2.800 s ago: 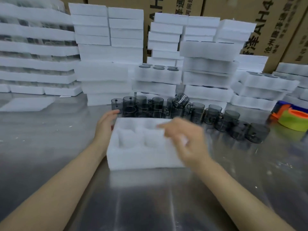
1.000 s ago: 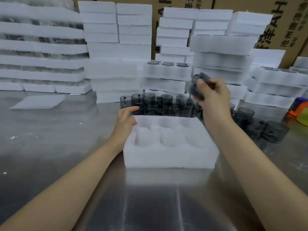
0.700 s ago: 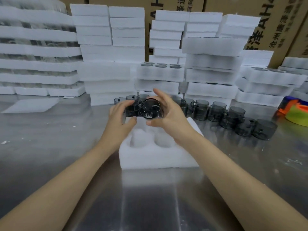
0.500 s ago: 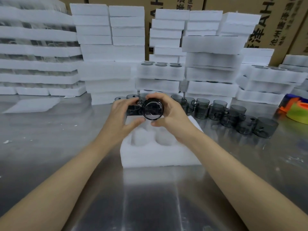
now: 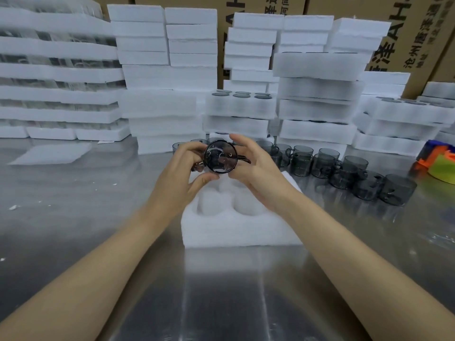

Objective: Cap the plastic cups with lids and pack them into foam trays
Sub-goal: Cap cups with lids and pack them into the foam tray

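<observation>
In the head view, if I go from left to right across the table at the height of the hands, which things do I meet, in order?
Flat foam sheet → left hand → held cup → right hand → row of grey cups → orange and green object.

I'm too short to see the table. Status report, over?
Left hand and right hand both hold one cup, above tray. Visible tray pockets empty. Nothing between cup and tray.
</observation>
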Demonstrator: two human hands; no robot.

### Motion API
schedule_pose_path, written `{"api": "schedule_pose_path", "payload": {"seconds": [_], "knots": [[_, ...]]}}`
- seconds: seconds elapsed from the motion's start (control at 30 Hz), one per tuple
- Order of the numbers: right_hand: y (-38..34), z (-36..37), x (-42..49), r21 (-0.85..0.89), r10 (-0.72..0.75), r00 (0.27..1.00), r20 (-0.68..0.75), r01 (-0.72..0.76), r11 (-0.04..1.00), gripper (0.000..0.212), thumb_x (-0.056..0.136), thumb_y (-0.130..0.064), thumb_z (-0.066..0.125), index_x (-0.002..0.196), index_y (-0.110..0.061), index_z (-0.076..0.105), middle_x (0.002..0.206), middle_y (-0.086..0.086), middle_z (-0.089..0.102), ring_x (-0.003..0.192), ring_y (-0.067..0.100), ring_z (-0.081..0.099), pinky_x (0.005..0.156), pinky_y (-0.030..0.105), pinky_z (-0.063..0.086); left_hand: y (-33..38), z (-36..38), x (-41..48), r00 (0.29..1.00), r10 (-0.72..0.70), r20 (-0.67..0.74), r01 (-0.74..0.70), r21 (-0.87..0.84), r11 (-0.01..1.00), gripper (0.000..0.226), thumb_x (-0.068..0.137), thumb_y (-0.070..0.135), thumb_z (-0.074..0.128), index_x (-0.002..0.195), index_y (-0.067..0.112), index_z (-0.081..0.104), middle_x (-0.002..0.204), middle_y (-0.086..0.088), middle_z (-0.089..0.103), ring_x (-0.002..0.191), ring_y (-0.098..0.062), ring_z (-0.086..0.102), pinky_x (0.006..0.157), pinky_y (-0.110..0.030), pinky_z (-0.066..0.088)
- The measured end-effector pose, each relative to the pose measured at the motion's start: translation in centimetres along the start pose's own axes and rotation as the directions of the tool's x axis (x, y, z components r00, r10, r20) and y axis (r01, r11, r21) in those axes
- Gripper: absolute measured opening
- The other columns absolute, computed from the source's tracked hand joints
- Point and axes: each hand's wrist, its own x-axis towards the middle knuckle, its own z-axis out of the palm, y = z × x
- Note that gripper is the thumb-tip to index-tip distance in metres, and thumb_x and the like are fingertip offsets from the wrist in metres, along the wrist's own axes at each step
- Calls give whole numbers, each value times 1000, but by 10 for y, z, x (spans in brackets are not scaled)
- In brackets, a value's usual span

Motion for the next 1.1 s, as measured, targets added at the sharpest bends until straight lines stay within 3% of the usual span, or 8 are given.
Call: {"api": "schedule_pose_path", "payload": {"seconds": [0.1, 0.3, 0.5, 0.63, 0.77, 0.83, 0.93, 1.1], "knots": [[-1, 0, -1, -3, -1, 999, 49, 1, 1000, 64, 64, -3, 60, 124, -25, 55, 120, -2, 60, 96, 11, 64, 77, 23, 47, 1, 0, -1, 1000, -12, -25, 13, 27, 1000, 25, 85, 17, 71, 100, 3, 57, 123, -2, 51, 94, -1, 53, 80, -22, 47], [1, 0, -3, -5, -58, 995, 79, 58, 998, 62, 78, 14, 53, 130, -21, 52, 125, -2, 58, 115, 11, 57, 90, 23, 45, 3, -2, 1, 999, 35, -2, -34, 140, 990, 24, 81, 13, 75, 92, -1, 60, 130, -8, 53, 105, -19, 60, 74, -41, 56], [3, -1, -3, -4, -100, 994, 40, 100, 995, 61, 88, 10, 56, 128, -35, 49, 136, -5, 49, 113, 5, 60, 90, 22, 49, 7, -3, 5, 992, 129, -8, -125, 188, 974, 19, 83, 9, 73, 86, -4, 59, 135, -14, 53, 105, -26, 63, 65, -42, 56], [1, -1, 0, -1, -117, 986, -123, 118, 993, 35, 85, -2, 67, 110, -25, 58, 118, -1, 60, 93, 0, 67, 78, 14, 50, 3, -3, 1, 998, 53, 19, -55, 150, 987, 22, 86, 13, 69, 102, -2, 64, 146, -7, 44, 106, -21, 63, 73, -43, 56], [-2, -2, 0, -64, -161, 940, -301, 149, 987, 18, 83, -14, 74, 90, -25, 61, 82, -25, 66, 78, -7, 63, 71, 12, 48, 3, -8, 6, 992, 82, 91, -99, 205, 974, 27, 84, 9, 65, 110, 6, 66, 154, 0, 26, 115, -18, 56, 79, -39, 54], [-2, 0, -1, -121, -191, 937, -294, 162, 979, 13, 88, -14, 69, 95, -23, 63, 83, -25, 66, 79, -7, 63, 75, 15, 49, 4, -7, 11, 971, 170, 171, -207, 230, 951, 16, 81, 0, 61, 95, 1, 68, 154, -16, 23, 119, -33, 56, 84, -37, 50], [-3, 4, -4, -176, -163, 975, -148, 136, 975, 28, 95, -12, 58, 123, -10, 60, 115, -2, 66, 100, 4, 65, 91, 24, 50, 3, -6, 13, 938, 224, 263, -289, 246, 925, 25, 81, -7, 54, 89, 7, 73, 153, -21, 16, 117, -39, 55, 87, -26, 37], [-4, 5, -7, -200, -84, 996, -4, 82, 976, 54, 92, -8, 61, 143, -16, 42, 130, -4, 58, 108, 2, 61, 87, 17, 50, 6, -6, 8, 963, 122, 241, -167, 176, 970, 23, 83, -8, 58, 88, 11, 71, 157, -17, 13, 123, -33, 52, 78, -33, 47]]}}
